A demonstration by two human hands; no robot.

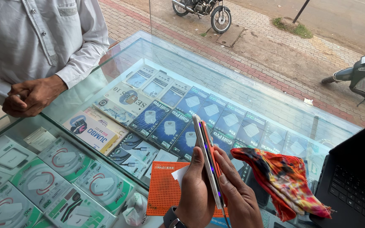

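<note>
My left hand [196, 188] and my right hand [238, 194] together hold a slim phone [205, 158] on edge, seen side-on, with a white back, orange trim and a glowing purple line. My right hand also grips a red, yellow and dark patterned cloth [286, 177] that hangs off to the right. A small white slip [181, 173] shows beside my left thumb. A dark watch [170, 217] is on my left wrist. Under the hands lies an orange perforated mat [165, 190] on the glass counter [119, 55].
A person in a white shirt stands at the far left, hands [29, 97] clasped on the counter edge. Boxed chargers and accessories [170, 114] fill the case under the glass. A black laptop [355, 181] sits at right. Outside are a motorcycle [203, 9] and a scooter [362, 76].
</note>
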